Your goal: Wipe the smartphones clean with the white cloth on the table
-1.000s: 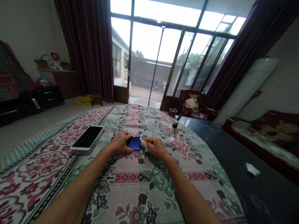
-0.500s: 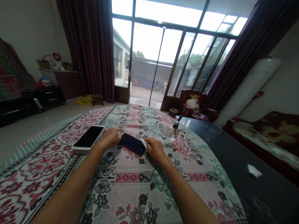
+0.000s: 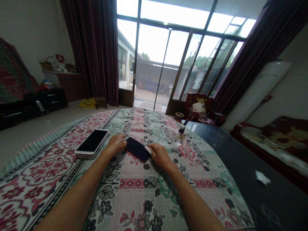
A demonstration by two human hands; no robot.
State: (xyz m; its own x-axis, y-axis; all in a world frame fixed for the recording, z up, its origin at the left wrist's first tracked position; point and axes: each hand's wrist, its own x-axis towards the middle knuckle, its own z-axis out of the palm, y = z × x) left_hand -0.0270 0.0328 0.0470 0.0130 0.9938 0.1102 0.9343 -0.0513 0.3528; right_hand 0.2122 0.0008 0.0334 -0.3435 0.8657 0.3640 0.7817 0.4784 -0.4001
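Observation:
A dark blue phone-like slab (image 3: 137, 149) lies slantwise over the flowered tablecloth (image 3: 141, 199), between my two hands. Its left end is gripped by my left hand (image 3: 117, 143), fingers curled at the edge. My right hand (image 3: 158, 154) is closed on a small wad of white tissue (image 3: 148, 149), which is pressed against the slab's right end. Left of my left hand rests a stack of white-framed phones (image 3: 92, 142) with a black screen facing up.
Beyond my right hand stands a clear glass jar (image 3: 180, 138) with a black-handled brush (image 3: 183, 126) in it. A dark glossy tabletop (image 3: 231, 154) on the right bears a crumpled white tissue (image 3: 262, 177). Wooden chairs and glass doors are farther back.
My left hand has closed its fingers on the slab's left end; before, its fingers were more stretched out. The right hand with the tissue stays at the right end.

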